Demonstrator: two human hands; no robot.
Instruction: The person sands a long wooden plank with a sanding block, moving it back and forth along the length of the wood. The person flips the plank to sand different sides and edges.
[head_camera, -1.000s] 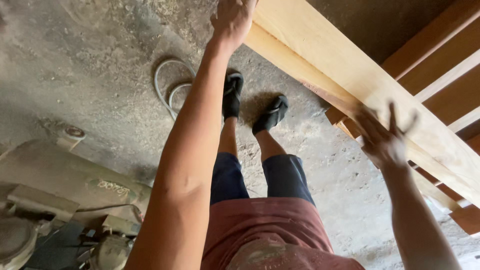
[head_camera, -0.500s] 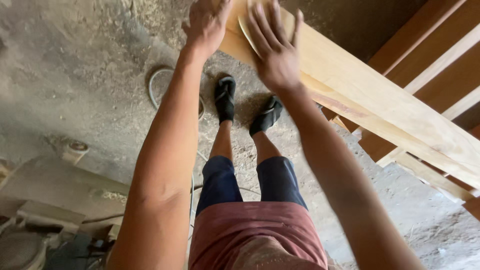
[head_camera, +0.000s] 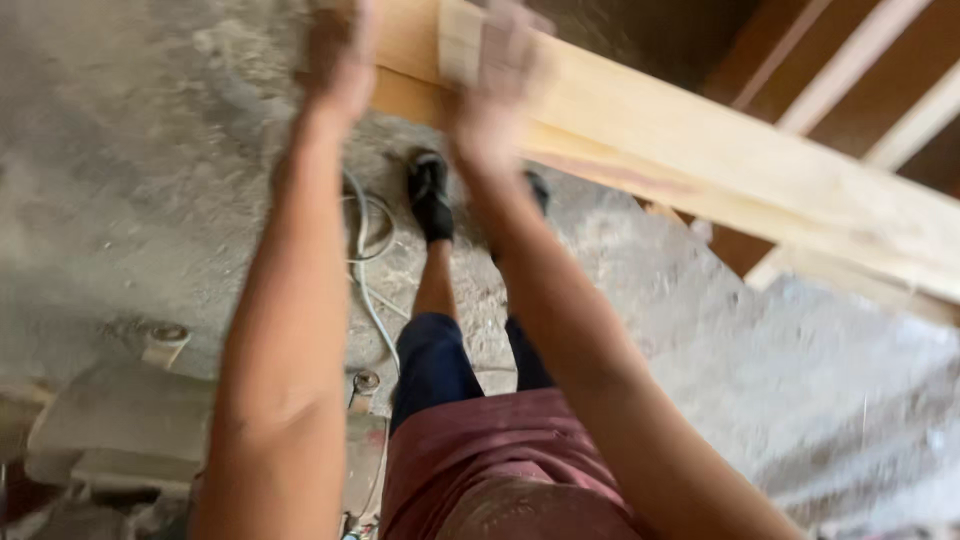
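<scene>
A long pale wooden plank (head_camera: 700, 160) slants from the top centre down to the right edge, above the floor. Both my arms reach up to its near end. My left hand (head_camera: 335, 60) is on the plank's end at its left side. My right hand (head_camera: 495, 75) is laid over the plank just to the right, with a pale strip of wood showing by its fingers. Motion blur hides the fingers of both hands. Below, my legs and black shoes (head_camera: 430, 195) stand on the dusty concrete floor.
A pale cable (head_camera: 365, 235) loops on the floor by my left foot. A grey dust-covered machine (head_camera: 120, 430) sits at the lower left. Brown wooden beams and slats (head_camera: 850, 60) fill the top right behind the plank.
My right hand came from far down the plank to its near end beside my left hand. The view has shifted right and is now blurred.
</scene>
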